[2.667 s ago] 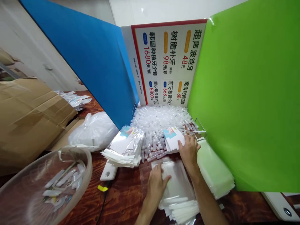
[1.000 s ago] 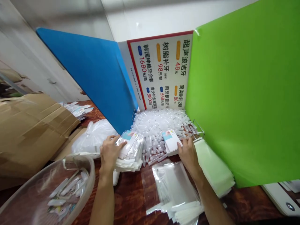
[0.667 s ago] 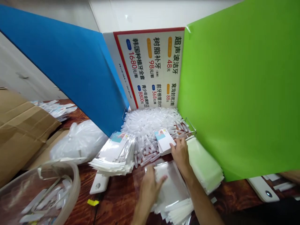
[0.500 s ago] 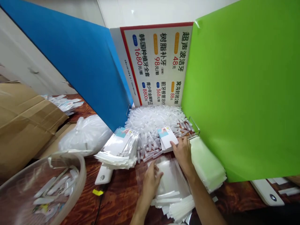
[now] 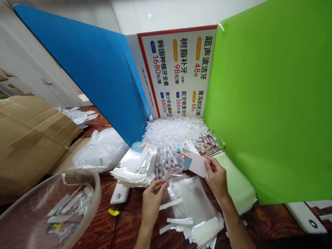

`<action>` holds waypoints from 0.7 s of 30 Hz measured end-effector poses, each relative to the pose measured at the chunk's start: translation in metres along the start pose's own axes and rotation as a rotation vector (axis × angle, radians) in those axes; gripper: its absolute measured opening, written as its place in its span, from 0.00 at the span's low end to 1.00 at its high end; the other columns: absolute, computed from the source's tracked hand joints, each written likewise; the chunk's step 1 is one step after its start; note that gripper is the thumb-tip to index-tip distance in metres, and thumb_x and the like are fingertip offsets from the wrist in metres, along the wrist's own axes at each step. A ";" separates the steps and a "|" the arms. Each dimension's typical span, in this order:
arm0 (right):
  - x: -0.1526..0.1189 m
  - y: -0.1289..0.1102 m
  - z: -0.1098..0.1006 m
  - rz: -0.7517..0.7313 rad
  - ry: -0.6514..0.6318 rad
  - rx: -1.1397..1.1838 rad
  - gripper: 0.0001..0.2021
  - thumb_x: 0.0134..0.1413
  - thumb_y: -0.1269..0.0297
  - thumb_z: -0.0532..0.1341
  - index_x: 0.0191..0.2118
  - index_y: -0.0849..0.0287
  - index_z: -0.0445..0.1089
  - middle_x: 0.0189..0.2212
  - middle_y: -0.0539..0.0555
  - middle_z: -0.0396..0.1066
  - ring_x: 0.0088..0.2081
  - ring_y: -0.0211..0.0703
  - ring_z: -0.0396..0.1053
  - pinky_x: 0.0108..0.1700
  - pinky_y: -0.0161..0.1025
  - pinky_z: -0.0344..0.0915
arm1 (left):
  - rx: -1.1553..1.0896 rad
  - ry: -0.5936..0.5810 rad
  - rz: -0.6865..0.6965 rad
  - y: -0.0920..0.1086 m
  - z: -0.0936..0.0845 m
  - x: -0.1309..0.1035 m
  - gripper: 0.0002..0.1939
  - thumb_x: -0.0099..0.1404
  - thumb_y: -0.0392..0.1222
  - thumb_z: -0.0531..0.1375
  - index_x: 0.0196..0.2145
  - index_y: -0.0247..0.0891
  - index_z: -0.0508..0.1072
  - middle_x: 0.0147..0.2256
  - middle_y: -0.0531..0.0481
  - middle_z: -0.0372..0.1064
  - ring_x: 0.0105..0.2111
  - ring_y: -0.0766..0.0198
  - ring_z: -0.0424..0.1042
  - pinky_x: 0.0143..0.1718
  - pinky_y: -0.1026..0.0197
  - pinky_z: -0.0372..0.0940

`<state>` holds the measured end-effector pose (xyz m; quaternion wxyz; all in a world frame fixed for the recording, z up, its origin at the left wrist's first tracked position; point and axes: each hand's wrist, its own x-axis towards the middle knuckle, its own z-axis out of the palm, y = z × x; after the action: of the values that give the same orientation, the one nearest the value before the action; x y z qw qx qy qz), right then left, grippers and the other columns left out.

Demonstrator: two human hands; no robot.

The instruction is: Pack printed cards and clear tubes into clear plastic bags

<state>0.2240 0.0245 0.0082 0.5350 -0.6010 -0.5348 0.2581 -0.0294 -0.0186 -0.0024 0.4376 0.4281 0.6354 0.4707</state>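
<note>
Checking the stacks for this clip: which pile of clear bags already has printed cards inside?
The fanned stack by the blue divider; the bags between the hands look empty.

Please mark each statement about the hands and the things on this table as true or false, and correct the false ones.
1. The right hand holds a printed card. True.
2. The left hand rests on the cardboard box. False: it pinches a clear plastic bag from the bag stack; the cardboard box lies far to the left.
3. A heap of small clear tubes lies between the blue panel and the green panel. True.
4. The round clear basin stands on the right of the table. False: it stands at the lower left.
5. The price sign lies flat on the table. False: it stands upright behind the tubes.
</note>
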 end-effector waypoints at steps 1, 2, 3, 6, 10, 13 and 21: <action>-0.005 0.000 -0.006 -0.001 -0.044 -0.015 0.15 0.64 0.55 0.57 0.48 0.58 0.75 0.44 0.59 0.78 0.42 0.50 0.76 0.41 0.40 0.71 | -0.089 0.025 -0.053 0.007 -0.001 -0.001 0.17 0.52 0.52 0.70 0.35 0.37 0.79 0.34 0.44 0.81 0.38 0.52 0.80 0.39 0.58 0.72; -0.010 -0.001 -0.011 -0.006 -0.102 -0.031 0.15 0.64 0.56 0.58 0.47 0.58 0.75 0.45 0.58 0.79 0.43 0.50 0.76 0.43 0.41 0.71 | -0.169 0.057 -0.092 0.013 -0.002 -0.001 0.19 0.50 0.52 0.72 0.35 0.36 0.79 0.33 0.44 0.81 0.36 0.53 0.80 0.37 0.59 0.73; -0.015 -0.001 -0.016 -0.010 -0.173 -0.043 0.14 0.64 0.57 0.58 0.46 0.57 0.76 0.44 0.58 0.79 0.44 0.51 0.76 0.45 0.41 0.70 | -0.240 0.091 -0.115 0.019 -0.003 0.001 0.21 0.47 0.51 0.73 0.35 0.36 0.79 0.32 0.44 0.81 0.34 0.54 0.80 0.34 0.60 0.72; -0.027 -0.004 -0.024 0.017 -0.401 -0.009 0.12 0.63 0.58 0.59 0.44 0.56 0.78 0.43 0.57 0.80 0.46 0.51 0.75 0.49 0.43 0.70 | -0.424 0.176 -0.123 0.032 -0.003 0.008 0.24 0.41 0.48 0.76 0.35 0.35 0.78 0.30 0.47 0.80 0.30 0.59 0.79 0.30 0.63 0.71; -0.036 -0.004 -0.020 0.108 -0.480 0.142 0.12 0.61 0.57 0.62 0.42 0.56 0.79 0.42 0.57 0.80 0.45 0.52 0.76 0.48 0.43 0.71 | -0.573 0.210 -0.129 0.038 0.004 0.016 0.28 0.36 0.44 0.78 0.35 0.34 0.76 0.25 0.53 0.77 0.24 0.66 0.75 0.28 0.66 0.69; -0.037 -0.003 -0.014 0.141 -0.422 0.211 0.13 0.60 0.55 0.63 0.42 0.56 0.79 0.42 0.57 0.80 0.45 0.53 0.75 0.48 0.44 0.71 | -0.587 0.221 -0.113 0.037 0.008 0.016 0.28 0.39 0.45 0.78 0.37 0.34 0.75 0.26 0.53 0.77 0.25 0.66 0.75 0.28 0.66 0.69; -0.031 -0.002 -0.009 0.181 -0.377 0.300 0.14 0.56 0.52 0.66 0.40 0.57 0.79 0.40 0.58 0.79 0.42 0.52 0.75 0.44 0.43 0.71 | -0.550 0.395 -0.009 0.033 0.003 0.012 0.25 0.43 0.48 0.76 0.36 0.37 0.75 0.30 0.52 0.79 0.31 0.65 0.77 0.37 0.65 0.70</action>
<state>0.2224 -0.0081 0.0044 0.4836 -0.5018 -0.5248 0.4887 -0.0254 -0.0002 0.0275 0.4072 0.1920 0.5590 0.6963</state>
